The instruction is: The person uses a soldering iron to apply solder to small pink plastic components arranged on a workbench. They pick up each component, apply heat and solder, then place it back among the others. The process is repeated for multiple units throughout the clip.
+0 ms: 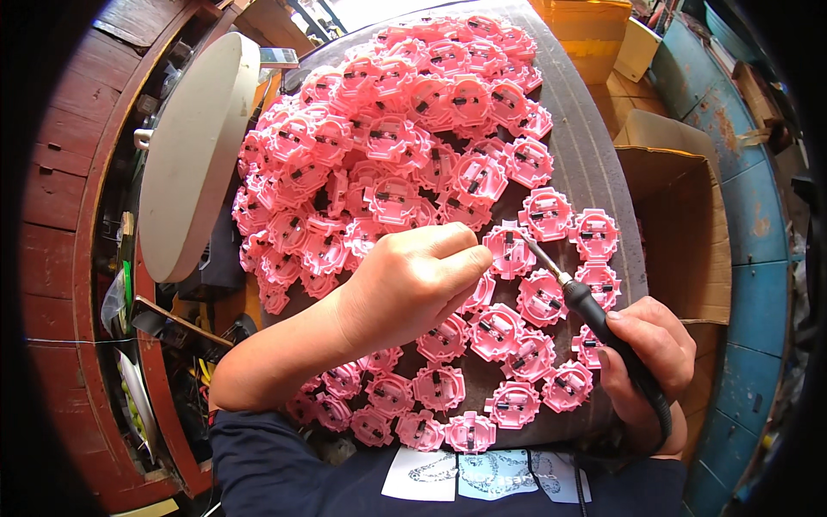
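On the far left, red boards (65,284). Just right of them, a white disc (196,155), tilted nearly on edge. Then a heap of pink parts (345,155), piled deep on a dark cloth (594,129), with small black pieces inside many. At the lower right of the heap, the left hand (418,271), back uppermost; fingers curled in tightly, tips hidden, so cannot tell the thing gripped, if any. Just beside those fingers, 1 pink part (509,258), lying face up on the cloth among others spread loosely. At its right edge, the tip of an iron (594,310), slanted down leftward; cannot tell touching from hovering. Next, the right hand (650,353), fingers grasping the iron by its black handle. Farther right, an open box (680,233) of cardboard; beyond, a blue cabinet (758,284).
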A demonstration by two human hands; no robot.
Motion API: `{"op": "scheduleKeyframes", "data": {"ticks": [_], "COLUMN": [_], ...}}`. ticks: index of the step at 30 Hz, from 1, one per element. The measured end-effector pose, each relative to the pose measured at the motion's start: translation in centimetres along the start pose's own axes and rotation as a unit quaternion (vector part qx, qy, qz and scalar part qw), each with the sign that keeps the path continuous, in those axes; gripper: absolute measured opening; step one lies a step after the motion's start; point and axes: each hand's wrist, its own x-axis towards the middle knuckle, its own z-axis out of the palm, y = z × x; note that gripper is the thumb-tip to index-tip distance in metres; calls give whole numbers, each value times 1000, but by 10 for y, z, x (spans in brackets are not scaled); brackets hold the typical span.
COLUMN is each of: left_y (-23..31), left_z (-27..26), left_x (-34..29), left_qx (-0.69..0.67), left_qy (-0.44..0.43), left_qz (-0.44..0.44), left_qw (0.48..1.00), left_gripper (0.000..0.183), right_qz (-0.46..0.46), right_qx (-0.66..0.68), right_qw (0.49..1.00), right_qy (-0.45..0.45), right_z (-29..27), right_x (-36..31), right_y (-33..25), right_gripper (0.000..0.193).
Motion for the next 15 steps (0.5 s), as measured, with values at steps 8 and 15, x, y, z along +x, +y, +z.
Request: {"op": "scheduleKeyframes", "data": {"ticks": [8, 15], "left_y": [-1, -3], "left_z": [1, 2], "left_x": [1, 1], "left_qx": [1, 7], "left_qy": [2, -3], "left_qz": [11, 9], "left_qw": [1000, 1000], "left_gripper": [20, 20], "right_qz": [-5, -13], "right_qx": [5, 2], "right_qw": [1000, 1000], "right_qy": [4, 7], "right_z": [2, 3], "right_x": [0, 1], "right_y": [2, 3], "right_gripper": [37, 37]}}
